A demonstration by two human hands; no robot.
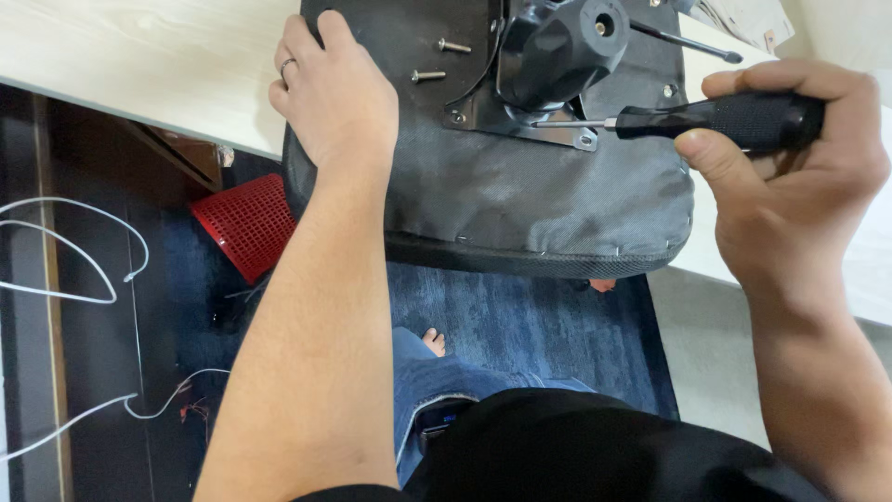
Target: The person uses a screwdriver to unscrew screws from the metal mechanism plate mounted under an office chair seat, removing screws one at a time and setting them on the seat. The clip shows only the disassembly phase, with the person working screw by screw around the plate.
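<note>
On worktop (139, 65): seat (520, 200) upside down | left hand (330, 93) flat, fingers spread, steadying | right hand (790, 158) fingers wrapped round screwdriver (715, 119), tip at bracket (520, 125) | two screws (441, 60) lying loose, unfitted

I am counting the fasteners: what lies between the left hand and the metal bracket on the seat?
In the head view, two loose screws lie on the grey fabric between left hand and metal bracket.

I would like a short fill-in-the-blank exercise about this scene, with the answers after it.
1. The right hand holds a ____ with a black handle.
2. The left hand presses on the upturned ____.
3. Two loose screws lie on the seat's ____ side.
4. The basket on the floor is ____.

Answers: screwdriver; seat; under; red
</note>
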